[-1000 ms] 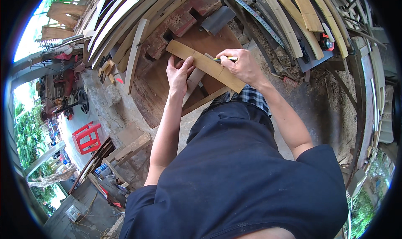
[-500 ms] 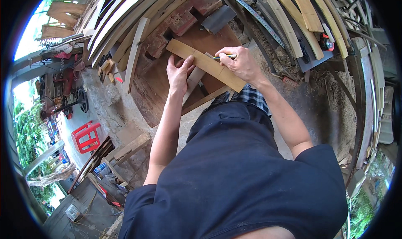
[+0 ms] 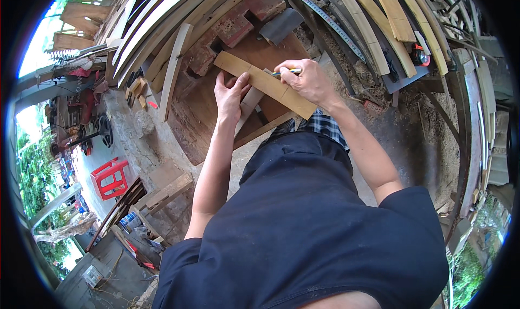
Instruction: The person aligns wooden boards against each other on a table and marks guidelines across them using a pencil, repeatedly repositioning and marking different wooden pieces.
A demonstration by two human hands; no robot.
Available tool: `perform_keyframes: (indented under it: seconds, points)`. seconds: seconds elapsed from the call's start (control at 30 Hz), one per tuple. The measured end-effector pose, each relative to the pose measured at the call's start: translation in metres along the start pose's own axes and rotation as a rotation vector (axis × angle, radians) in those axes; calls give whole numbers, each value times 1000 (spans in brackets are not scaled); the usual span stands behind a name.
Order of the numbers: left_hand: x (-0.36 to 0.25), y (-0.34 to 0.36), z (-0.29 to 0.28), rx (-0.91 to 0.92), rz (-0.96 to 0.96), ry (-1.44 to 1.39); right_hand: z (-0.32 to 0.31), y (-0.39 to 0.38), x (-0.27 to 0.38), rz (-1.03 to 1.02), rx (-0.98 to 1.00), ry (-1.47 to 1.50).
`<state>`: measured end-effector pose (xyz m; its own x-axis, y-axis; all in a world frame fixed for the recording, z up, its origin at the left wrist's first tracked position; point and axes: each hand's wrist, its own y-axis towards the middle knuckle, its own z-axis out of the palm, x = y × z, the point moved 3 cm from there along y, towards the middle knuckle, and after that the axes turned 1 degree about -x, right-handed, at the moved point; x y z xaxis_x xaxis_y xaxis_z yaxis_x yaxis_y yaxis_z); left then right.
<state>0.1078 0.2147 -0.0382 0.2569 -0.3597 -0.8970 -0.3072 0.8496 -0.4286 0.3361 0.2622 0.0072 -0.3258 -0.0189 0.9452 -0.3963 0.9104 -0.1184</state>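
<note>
A short, flat wooden board (image 3: 271, 88) with thin dark lines across it slants down to the right in front of me. My left hand (image 3: 232, 92) grips its near edge, thumb on top and fingers underneath. In my right hand (image 3: 307, 80) is a pencil (image 3: 292, 70), pinched so that its tip points left at the board's far edge. The right hand's heel lies over the right part of the board. Under the board, a pale wood strip (image 3: 249, 107) runs down to the left above a brown wooden panel (image 3: 200, 138).
Long wood strips (image 3: 168, 16) are stacked at the far left, with more boards (image 3: 398, 16) at the far right. A tape measure (image 3: 420, 54) sits there, its blade (image 3: 325, 17) stretched along the back. A red plastic stool (image 3: 110, 178) stands left.
The pencil and my right hand have shifted slightly left along the board's far edge. My left hand keeps its grip on the board, which has barely moved.
</note>
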Motion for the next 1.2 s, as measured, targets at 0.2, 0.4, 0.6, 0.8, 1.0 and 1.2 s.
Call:
perform_keyframes:
  seconds: [0.2,0.4,0.6,0.8,1.0,1.2]
  points:
    - [-2,-2,5,-19,-1,1,8,4,-1,-70,-64,-33]
    - [1,0,0,-5,26,-13,-12,-31,-6,-92,-23,-164]
    - [-2,-3,2,9,23,-21,10,-46,-5,-261,-210,-389]
    - [-10,-13,1,8,98,68,38,-56,-8,-165,-199,-484]
    - [-22,-74,-80,26,487,673,15,-90,-11,-132,-395,-490]
    - [2,-157,-141,22,770,1318,6,-116,-11,-92,-588,-510]
